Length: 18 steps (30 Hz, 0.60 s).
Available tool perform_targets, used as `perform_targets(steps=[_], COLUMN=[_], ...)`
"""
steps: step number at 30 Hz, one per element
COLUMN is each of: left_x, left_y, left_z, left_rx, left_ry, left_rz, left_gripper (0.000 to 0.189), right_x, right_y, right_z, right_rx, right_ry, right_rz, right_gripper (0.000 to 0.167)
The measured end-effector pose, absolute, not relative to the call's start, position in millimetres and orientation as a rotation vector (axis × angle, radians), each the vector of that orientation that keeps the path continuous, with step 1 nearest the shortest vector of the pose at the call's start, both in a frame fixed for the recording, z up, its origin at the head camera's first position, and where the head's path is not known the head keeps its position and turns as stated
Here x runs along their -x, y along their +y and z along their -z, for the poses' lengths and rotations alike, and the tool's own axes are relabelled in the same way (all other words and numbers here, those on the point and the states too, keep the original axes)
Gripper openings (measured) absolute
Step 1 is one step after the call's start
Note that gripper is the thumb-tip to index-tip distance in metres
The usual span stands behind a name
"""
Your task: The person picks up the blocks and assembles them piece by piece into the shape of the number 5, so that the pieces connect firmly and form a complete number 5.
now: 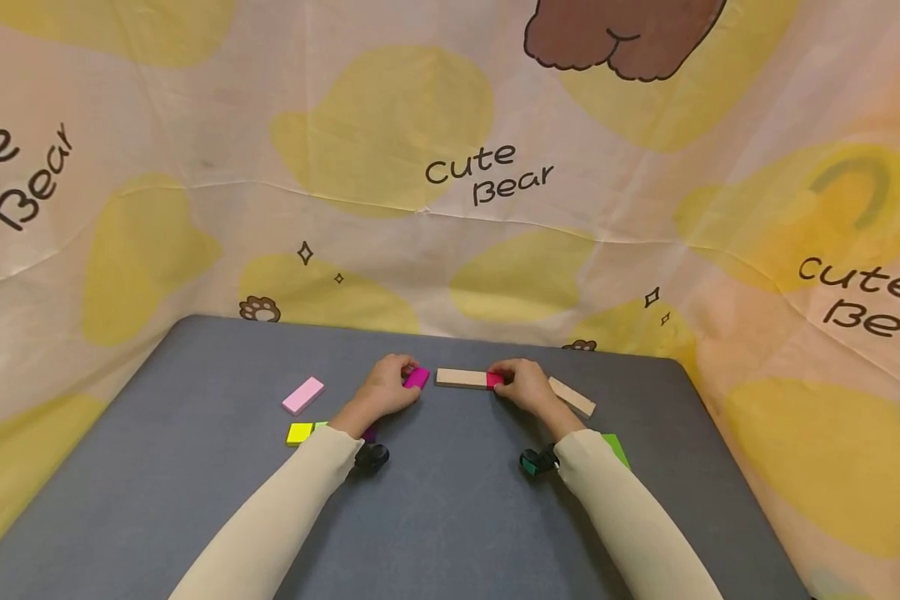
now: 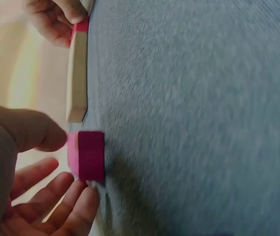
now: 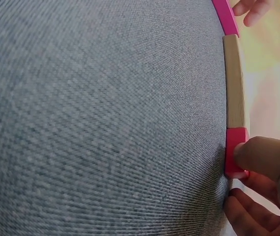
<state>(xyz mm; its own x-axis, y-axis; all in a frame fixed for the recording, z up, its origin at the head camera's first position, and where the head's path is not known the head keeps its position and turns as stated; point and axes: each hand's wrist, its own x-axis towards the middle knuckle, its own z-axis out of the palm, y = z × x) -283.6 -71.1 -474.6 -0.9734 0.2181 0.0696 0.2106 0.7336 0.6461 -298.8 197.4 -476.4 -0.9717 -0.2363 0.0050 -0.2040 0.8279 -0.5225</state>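
Observation:
My left hand [image 1: 382, 387] holds a magenta block [image 1: 417, 378] between thumb and fingertips. In the left wrist view this block [image 2: 91, 156] lies on the cloth, thumb at its far corner and fingers at its near end. To its right is a long plain wooden block [image 1: 461, 378], with a small gap between the two in the head view. A short red block [image 1: 493, 380] adjoins the wooden block's right end, in line with it. My right hand [image 1: 527, 387] pinches the red block, the thumb pressed on its face in the right wrist view.
A second wooden block [image 1: 572, 397] lies slanted beyond the right hand, and a green block [image 1: 616, 450] is partly behind the right sleeve. At left are a pink block [image 1: 303, 395], a yellow block [image 1: 299, 434] and a partly hidden purple block [image 1: 371, 434]. A printed curtain [image 1: 390, 275] borders the table.

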Motion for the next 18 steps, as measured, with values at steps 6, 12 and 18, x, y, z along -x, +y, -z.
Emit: perform_targets(steps=[6, 12, 18], left_x=[282.9, 282.7, 279.2], left_y=[-78.2, -77.4, -72.8], left_z=[472.8, 476.9, 475.6], left_rx=[-0.414, -0.394, -0.329], left_ry=[2.887, 2.887, 2.874], left_rz=[-1.035, -1.054, -1.103], left_gripper=[0.043, 0.042, 0.045], right_x=[297.9, 296.2, 296.6], right_y=[196.1, 195.5, 194.8], right_z=[476.7, 475.9, 475.8], right_rx=[0.359, 0.351, 0.357], right_ry=[2.948, 2.942, 2.95], right_rz=[0.843, 0.84, 0.837], right_gripper=[0.026, 0.027, 0.026])
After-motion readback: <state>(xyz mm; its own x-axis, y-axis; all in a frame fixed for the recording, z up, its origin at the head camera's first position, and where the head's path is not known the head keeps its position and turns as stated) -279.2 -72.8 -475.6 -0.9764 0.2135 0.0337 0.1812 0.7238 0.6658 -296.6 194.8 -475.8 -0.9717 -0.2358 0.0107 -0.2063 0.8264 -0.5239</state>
